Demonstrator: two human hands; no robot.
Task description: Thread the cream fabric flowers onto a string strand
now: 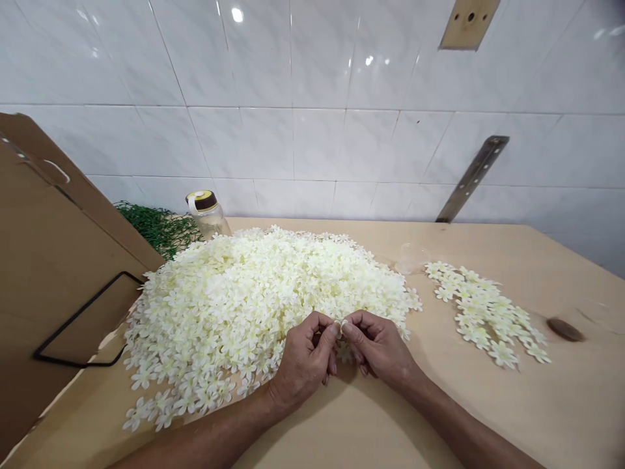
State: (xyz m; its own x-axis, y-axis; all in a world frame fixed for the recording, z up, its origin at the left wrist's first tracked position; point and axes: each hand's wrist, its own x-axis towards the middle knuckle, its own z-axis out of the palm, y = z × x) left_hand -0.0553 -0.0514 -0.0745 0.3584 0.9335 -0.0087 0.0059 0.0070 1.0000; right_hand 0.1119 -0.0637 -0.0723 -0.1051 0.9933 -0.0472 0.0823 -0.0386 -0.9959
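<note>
A large heap of cream-white artificial flowers (pixel 254 280) lies on the table in front of me. At its near edge, my left hand (pixel 312 352) and my right hand (pixel 378 345) meet with their fingertips almost touching. Thumb and forefinger of each hand are pinched together. Whatever is between them is too small and too covered to name. Below the fingers part of a pale flower (pixel 344 353) shows; I cannot tell if it is held. To the right, a smaller patch of the same flowers (pixel 481 309) lies spread on the tabletop.
An open cardboard box (pixel 63 260) stands at the left, with a black wire frame (pixel 58 361) against it. Behind the heap are green netting (pixel 159 228) and a clear bottle (pixel 209 218) with a brown lid. A dark oval object (pixel 565 329) lies at right. A metal bracket (pixel 471 182) leans by the tiled wall.
</note>
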